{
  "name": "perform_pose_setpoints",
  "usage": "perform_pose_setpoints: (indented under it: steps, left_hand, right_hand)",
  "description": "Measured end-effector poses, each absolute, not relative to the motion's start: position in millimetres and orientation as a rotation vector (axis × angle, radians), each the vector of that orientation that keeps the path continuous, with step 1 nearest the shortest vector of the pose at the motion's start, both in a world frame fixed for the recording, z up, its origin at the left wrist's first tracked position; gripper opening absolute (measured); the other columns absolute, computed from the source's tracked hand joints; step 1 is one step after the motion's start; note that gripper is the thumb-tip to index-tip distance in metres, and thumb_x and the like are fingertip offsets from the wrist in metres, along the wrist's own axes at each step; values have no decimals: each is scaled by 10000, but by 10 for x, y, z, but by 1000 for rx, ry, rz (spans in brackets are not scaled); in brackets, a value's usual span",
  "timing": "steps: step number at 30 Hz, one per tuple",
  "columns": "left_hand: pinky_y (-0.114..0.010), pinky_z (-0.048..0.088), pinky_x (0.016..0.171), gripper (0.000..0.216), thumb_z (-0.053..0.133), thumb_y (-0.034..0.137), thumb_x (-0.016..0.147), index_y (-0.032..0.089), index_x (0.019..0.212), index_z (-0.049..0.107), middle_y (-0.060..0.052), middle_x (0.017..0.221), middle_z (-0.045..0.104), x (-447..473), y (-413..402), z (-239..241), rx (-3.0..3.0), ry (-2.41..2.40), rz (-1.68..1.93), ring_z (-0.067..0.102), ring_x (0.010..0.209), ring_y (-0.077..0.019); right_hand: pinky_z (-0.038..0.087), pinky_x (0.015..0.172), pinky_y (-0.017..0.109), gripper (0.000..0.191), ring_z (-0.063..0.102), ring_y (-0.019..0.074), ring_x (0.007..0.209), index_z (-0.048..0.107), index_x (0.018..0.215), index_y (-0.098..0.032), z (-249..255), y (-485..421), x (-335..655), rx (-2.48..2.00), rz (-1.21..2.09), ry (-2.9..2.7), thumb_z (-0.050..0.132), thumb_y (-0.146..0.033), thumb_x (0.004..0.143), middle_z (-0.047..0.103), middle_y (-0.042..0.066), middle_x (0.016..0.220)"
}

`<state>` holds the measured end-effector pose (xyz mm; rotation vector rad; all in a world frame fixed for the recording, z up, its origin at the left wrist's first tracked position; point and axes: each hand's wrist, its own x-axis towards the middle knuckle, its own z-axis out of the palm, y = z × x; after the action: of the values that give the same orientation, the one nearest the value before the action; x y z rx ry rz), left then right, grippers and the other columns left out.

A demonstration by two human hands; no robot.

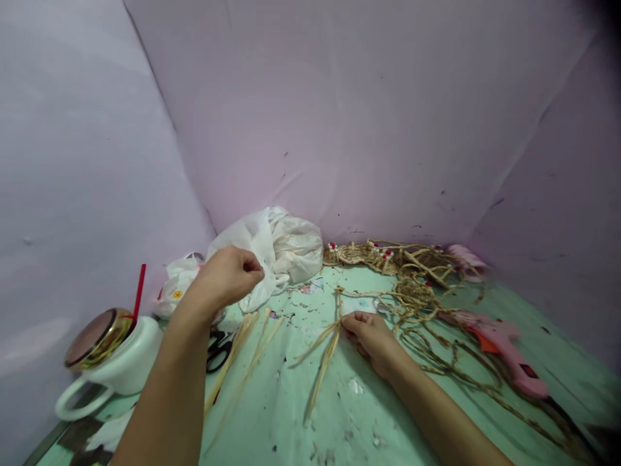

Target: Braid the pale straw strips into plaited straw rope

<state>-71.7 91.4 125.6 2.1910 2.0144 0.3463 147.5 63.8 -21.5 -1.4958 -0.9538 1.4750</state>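
Observation:
My left hand (pixel 228 275) is raised above the green table (pixel 301 414), fingers curled in a loose fist or pinch just in front of a white plastic bag (pixel 281 243); whether it holds anything I cannot make out. My right hand (pixel 371 336) rests on the table, fingers pinched on a bundle of pale straw strips (pixel 323 362) that fan out toward me. More loose straw strips (pixel 242 353) lie under my left forearm.
A tangle of twisted straw rope (pixel 422 298) with woven pieces and red beads lies at the back right. A pink glue gun (pixel 504 346) sits at right. Black scissors (pixel 218 353), a white lidded mug (pixel 116 353) with a red straw, and lilac fabric walls surround.

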Motion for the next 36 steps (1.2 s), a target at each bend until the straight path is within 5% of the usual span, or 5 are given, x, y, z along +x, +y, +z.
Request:
perform_pose_setpoints:
  steps: [8,13,18,28,36]
  left_hand:
    - [-258,345,567,175,513,188,556,164,662,651,-120,768,634,-437,841,495,2159,2021,-264,565,694,-213]
    - [-238,328,539,96,477,153,531,152,529,572,-60,578,560,-511,903,306,2090,1979,-2,510,594,-163]
    - [-205,297,441,112,509,253,547,144,519,506,40,444,385,-245,888,480,1676,1326,300,342,425,-73]
    - [-191,242,384,31,520,143,489,127,514,528,60,371,385,213,1056,103,1586,1389,259,316,352,-50]
    - [-190,162,321,184,503,278,610,120,531,554,35,287,374,195,1015,125,1464,1394,295,255,258,-51]
  right_hand:
    - [78,324,200,144,176,26,265,410,509,-175,-221,646,1477,-1501,1441,-950,493,-208,621,284,-91,326]
    - [88,323,200,114,175,26,270,435,511,-166,-181,644,1469,-1504,1426,-940,477,-176,616,298,-88,319]
    - [108,336,198,120,196,26,281,437,499,-158,-162,657,1466,-1498,1397,-958,469,-147,615,310,-85,322]
    - [165,378,194,108,240,37,329,468,522,-149,-215,684,1485,-1512,1340,-998,495,-165,625,329,-77,334]
    - [176,384,192,117,259,42,348,467,518,-152,-175,663,1496,-1485,1366,-971,509,-170,626,333,-73,356]
